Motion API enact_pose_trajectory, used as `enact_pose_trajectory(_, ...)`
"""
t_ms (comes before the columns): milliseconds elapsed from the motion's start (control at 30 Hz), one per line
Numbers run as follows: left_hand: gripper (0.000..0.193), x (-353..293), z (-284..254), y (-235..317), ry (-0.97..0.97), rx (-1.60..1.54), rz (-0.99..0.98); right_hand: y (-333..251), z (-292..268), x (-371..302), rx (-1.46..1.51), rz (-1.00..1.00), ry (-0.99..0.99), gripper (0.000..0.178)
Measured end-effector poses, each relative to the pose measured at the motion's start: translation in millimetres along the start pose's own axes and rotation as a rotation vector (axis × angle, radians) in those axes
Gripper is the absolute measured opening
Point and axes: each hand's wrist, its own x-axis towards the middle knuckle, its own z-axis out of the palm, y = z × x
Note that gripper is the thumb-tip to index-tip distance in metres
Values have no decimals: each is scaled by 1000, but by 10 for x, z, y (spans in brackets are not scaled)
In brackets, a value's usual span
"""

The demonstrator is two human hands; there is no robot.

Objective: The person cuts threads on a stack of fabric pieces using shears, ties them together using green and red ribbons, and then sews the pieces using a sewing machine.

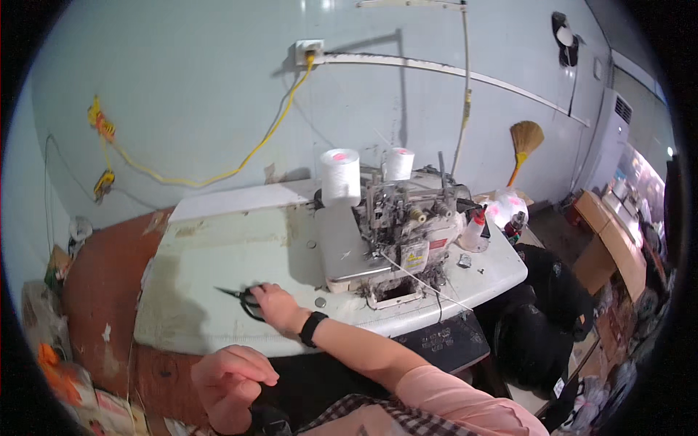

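Observation:
My right hand reaches across the white sewing table, its fingers closed on the handle loops of black-handled scissors. The scissors lie at the table's left part, with their blades pointing left. A black band circles my right wrist. In front of the table's near edge, my left hand is raised with the fingers curled together, and nothing shows in it. To the right of my right hand stands an overlock sewing machine with a flat silver plate on its left side.
Two white thread cones stand behind the machine. A red-capped bottle is at its right. White thread or cord runs from the machine toward the table's front edge. A yellow cable hangs on the wall, and a broom leans there.

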Motion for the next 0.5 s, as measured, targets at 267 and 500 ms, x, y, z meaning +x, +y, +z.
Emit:
enact_pose_trajectory(267, 12, 373, 90, -258, 51, 120, -190, 215, -514, -333, 198, 23, -330, 44)
enact_pose_trajectory(500, 16, 1367, 81, -995, -373, 540, -391, 766, -1345, -1603, 789, 140, -584, 60)
